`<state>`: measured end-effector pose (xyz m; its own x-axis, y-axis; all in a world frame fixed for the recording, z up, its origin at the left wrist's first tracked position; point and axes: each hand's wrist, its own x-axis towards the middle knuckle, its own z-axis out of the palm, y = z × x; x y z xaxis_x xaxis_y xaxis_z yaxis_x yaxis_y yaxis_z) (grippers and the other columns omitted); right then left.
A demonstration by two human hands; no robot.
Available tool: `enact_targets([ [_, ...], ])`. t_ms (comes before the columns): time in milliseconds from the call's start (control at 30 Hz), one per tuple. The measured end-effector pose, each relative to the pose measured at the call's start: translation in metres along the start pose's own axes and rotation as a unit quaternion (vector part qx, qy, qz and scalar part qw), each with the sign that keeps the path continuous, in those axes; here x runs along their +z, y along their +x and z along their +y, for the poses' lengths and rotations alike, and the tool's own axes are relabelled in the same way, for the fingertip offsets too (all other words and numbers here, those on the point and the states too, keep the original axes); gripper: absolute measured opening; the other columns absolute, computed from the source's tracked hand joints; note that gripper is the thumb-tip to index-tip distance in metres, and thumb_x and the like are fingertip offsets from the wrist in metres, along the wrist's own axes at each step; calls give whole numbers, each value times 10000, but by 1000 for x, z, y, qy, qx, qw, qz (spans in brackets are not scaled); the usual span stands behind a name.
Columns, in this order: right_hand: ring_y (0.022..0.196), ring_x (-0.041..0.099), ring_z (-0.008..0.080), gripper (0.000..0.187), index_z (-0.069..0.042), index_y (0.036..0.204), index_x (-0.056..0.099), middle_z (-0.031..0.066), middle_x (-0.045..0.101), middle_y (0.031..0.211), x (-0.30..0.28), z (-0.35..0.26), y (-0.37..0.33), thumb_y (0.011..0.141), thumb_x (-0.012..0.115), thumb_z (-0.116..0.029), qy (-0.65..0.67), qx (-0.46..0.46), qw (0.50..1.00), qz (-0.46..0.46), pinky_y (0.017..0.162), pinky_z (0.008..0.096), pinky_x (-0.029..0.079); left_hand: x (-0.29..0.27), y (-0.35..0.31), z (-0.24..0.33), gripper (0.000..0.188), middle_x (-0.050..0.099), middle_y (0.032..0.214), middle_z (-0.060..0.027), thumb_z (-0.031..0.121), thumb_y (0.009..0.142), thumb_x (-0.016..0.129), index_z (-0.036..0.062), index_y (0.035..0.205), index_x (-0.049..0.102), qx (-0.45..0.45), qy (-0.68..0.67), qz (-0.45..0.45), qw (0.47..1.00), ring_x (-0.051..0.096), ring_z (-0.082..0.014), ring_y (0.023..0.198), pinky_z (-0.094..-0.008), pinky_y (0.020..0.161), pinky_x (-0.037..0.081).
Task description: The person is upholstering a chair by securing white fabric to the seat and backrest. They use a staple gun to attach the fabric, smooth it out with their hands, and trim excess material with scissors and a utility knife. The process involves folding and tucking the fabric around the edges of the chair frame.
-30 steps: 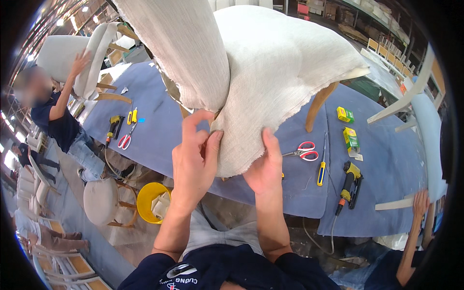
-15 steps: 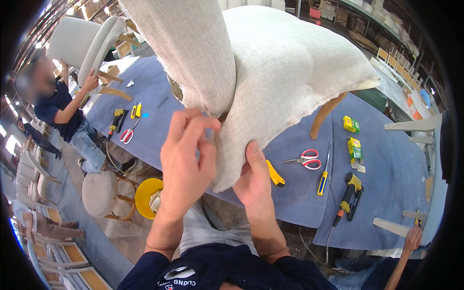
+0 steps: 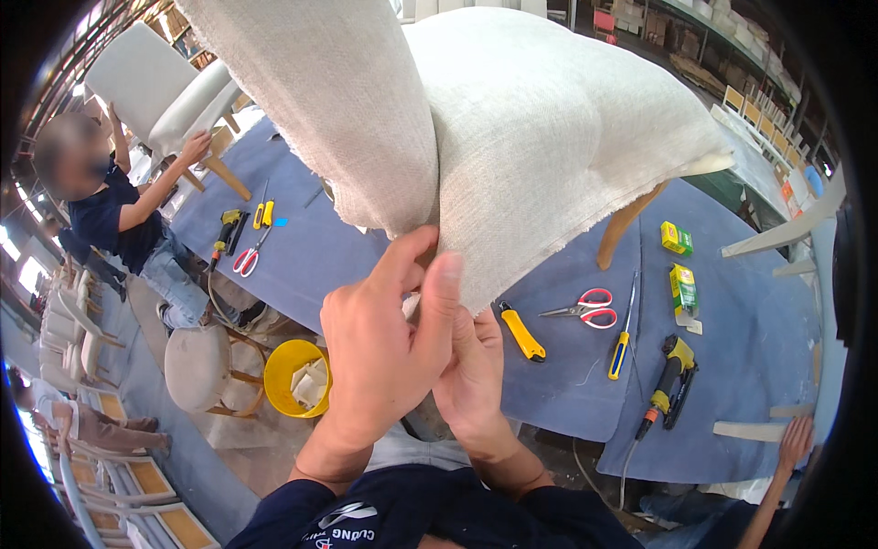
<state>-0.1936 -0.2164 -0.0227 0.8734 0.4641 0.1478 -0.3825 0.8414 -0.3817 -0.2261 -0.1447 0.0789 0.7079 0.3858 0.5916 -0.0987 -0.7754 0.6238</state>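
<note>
In front of me a chair stands on the blue-covered table, draped in loose beige upholstery fabric (image 3: 521,119) with raw edges. One wooden chair leg (image 3: 629,222) shows under the seat cloth. My left hand (image 3: 389,329) is at the corner where the back's cover (image 3: 329,110) meets the seat's cover, its fingers closed on the cloth there. Close beside it, my right hand (image 3: 469,371) pinches the hanging lower edge of the same fabric. The right fingers are partly hidden behind the left hand and the cloth.
Right of my hands lie a yellow utility knife (image 3: 522,331), red-handled scissors (image 3: 585,309), a screwdriver (image 3: 622,334), small green-yellow boxes (image 3: 682,288) and an air stapler (image 3: 670,380) with its hose. A yellow bucket (image 3: 274,375) stands lower left. At left a co-worker (image 3: 114,206) handles another chair (image 3: 151,78).
My hands have come together, the left moving right and lower and closing on the fabric. The right has moved in under the cloth's edge. The co-worker's chair has turned more upright.
</note>
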Motion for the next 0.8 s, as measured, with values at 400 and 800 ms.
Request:
enact_targets([
  [400,1037,654,105,374,-53,1347,530,8,638,1162,-8,5,3,1088,535,-323,55,146,985,-76,862,272,548,17,1,-15,392,667,658,-111,387,851,845,32,923,695,-43,15,47,998,630,-278,513,-345,501,457],
  [800,988,639,67,295,-68,1246,585,2,657,1095,-11,29,2,1105,516,-317,39,146,987,-58,838,242,528,11,5,-15,364,582,665,-119,355,922,766,19,850,647,1,71,8,997,559,-316,563,-389,518,416],
])
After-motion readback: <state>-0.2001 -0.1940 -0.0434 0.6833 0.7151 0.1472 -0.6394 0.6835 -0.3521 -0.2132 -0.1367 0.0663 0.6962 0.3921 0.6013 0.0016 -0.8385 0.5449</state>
